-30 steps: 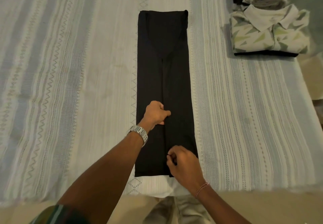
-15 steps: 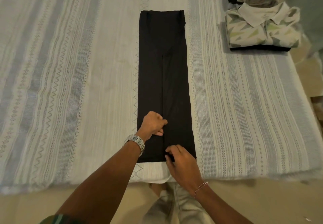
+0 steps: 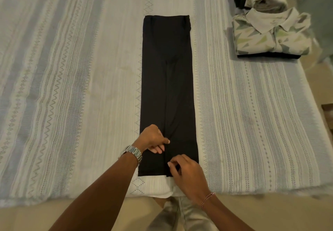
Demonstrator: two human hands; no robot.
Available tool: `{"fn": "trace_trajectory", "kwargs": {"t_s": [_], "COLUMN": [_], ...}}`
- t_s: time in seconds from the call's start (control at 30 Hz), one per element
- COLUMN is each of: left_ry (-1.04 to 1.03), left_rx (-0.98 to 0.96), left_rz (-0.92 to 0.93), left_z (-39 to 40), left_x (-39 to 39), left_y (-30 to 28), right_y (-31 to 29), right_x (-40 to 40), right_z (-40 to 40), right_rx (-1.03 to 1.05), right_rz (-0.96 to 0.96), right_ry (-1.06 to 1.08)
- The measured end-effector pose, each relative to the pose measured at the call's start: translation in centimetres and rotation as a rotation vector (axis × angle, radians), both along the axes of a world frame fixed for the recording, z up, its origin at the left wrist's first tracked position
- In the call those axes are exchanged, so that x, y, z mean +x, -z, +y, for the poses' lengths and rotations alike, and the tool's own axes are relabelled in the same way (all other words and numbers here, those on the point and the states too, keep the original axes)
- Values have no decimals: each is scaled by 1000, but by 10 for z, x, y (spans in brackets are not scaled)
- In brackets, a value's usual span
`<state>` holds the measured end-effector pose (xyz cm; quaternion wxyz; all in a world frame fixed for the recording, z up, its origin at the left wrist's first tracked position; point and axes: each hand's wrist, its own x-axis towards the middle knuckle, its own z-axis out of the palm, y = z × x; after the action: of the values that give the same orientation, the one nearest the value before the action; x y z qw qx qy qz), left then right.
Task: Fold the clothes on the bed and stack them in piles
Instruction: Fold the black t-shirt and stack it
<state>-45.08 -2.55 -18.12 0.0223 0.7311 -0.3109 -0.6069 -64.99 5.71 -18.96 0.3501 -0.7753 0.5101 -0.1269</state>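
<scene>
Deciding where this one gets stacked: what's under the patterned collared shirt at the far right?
Under the patterned collared shirt a black folded garment shows only as a thin edge along the near side; the rest is covered, so its type and any further layers cannot be told.

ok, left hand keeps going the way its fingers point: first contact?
Left hand points right, low across the black garment. Only more of that cloth lies ahead, then bare bedspread. Right hand sits nearer, probably clear.

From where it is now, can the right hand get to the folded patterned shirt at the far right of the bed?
Probably yes. The right hand rests on the black garment's near end, and only bare bedspread lies between it and the patterned shirt; it looks a long stretch, perhaps needing a lean.
</scene>
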Motion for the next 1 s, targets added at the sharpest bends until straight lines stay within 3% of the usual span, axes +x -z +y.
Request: {"fn": "trace_trajectory", "kwargs": {"t_s": [0.13,0.27,0.67,1.0], "left_ry": [261,188,-7,-144], "left_rx": [-116,-361,-648,-798], "left_rz": [-309,-487,-549,-414], "left_z": [-30,-70,-202,-304], "left_x": [11,11,10,25], "left_y": [-6,-20,-19,0], "right_y": [-1,1,-1,11], "right_x": [-4,-2,21,55], "right_z": [-43,-106,-299,-431], "right_rx": [18,18,-4,97], "right_rz": [-35,-50,-82,-77], "right_ry": [72,138,127,126]}}
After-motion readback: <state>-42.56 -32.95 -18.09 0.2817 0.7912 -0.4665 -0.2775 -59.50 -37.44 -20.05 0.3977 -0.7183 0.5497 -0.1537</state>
